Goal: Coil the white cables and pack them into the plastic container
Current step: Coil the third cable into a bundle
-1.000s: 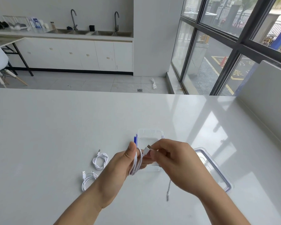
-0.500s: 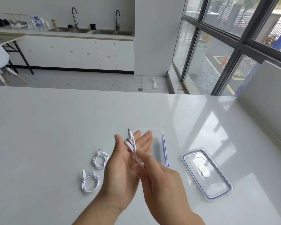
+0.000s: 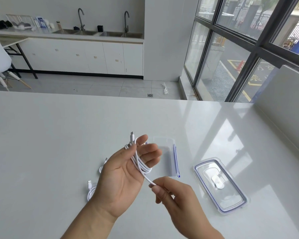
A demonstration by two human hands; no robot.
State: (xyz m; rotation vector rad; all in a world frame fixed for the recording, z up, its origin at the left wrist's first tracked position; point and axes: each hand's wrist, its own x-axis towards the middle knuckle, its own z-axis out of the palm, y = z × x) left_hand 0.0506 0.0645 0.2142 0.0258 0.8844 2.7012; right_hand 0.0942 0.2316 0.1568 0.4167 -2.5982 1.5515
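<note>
My left hand (image 3: 124,176) gripping the looped white cable (image 3: 140,164), right hand (image 3: 171,195) pinching its tail, container (image 3: 169,152) and two other coils (image 3: 91,192) half hidden behind my left hand

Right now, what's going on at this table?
A person is coiling a white cable: loops wrap the fingers of the left hand, thumb holding them, while the right hand pinches the loose end. Two coiled cables lie on the table beside the left wrist. The plastic container stands open behind the hands, its lid lying apart to its right.
</note>
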